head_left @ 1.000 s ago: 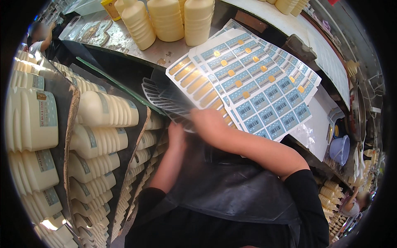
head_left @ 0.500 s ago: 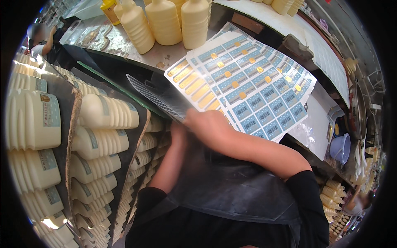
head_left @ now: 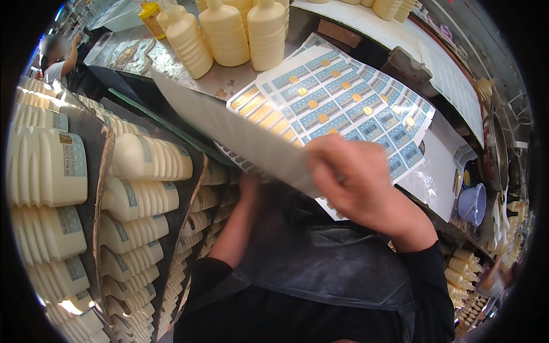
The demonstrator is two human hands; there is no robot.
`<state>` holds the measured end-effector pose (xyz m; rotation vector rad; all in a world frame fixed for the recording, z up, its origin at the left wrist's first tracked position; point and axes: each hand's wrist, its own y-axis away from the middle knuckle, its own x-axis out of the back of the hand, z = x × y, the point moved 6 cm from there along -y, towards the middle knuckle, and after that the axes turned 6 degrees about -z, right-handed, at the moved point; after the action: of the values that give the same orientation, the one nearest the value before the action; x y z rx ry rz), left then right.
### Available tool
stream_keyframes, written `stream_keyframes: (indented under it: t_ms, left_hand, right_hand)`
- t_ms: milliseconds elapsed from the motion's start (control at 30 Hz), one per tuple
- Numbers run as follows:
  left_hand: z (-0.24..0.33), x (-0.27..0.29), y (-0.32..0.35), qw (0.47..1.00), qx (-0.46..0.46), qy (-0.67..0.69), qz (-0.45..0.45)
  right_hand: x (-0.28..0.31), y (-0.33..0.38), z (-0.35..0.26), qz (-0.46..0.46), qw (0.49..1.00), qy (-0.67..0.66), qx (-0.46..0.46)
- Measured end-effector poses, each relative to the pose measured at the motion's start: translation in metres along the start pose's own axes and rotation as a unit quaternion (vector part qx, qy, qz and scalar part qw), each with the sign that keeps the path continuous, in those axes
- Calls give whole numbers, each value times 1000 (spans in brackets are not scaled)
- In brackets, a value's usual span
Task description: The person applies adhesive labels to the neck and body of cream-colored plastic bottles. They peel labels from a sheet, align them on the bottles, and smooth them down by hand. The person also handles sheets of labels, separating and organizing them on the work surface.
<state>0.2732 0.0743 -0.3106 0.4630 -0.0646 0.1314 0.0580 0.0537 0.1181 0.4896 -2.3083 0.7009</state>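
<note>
My right hand is closed on one end of a thin pale-grey sheet, which stretches up and left from it, tilted over the label sheets. Those sheets are fanned out and printed in blue with gold spots, some with gold strips. Below the pale sheet, my left hand is blurred; its fingers are mostly hidden. Close to it shows the edge of a lattice-patterned sheet. I cannot tell whether my left hand grips that one.
Left of me, dark dividers separate stacked cream bottles. Unlabelled cream bottles and a yellow bottle stand on the bench beyond. A dark block and a blue bucket are to the right. Another person is far left.
My right hand has moved right, away from my left hand, drawing the pale sheet out across the label sheets. My left hand has stayed low in nearly the same place.
</note>
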Motion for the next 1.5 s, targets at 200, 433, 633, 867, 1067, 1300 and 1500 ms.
stream_keyframes:
  t_ms: [200,433,633,867,1067,1300,1500]
  left_hand:
    - [10,-10,9,995,-4,93,30]
    - [33,-18,9,997,60,48,22]
    - [31,-17,7,998,51,14,22]
    - [52,-16,35,983,155,101,9]
    - [82,-11,65,959,234,-82,-136]
    - [224,-11,126,922,-8,110,-372]
    - [347,-23,175,867,-203,297,-345]
  right_hand:
    - [82,32,-16,235,969,59,46]
    - [132,76,-2,401,912,33,82]
    - [141,88,2,411,907,53,75]
    - [160,86,0,400,908,117,51]
    - [175,84,3,384,903,190,32]
    - [174,90,-26,376,871,315,21]
    - [128,93,-76,207,930,258,163]
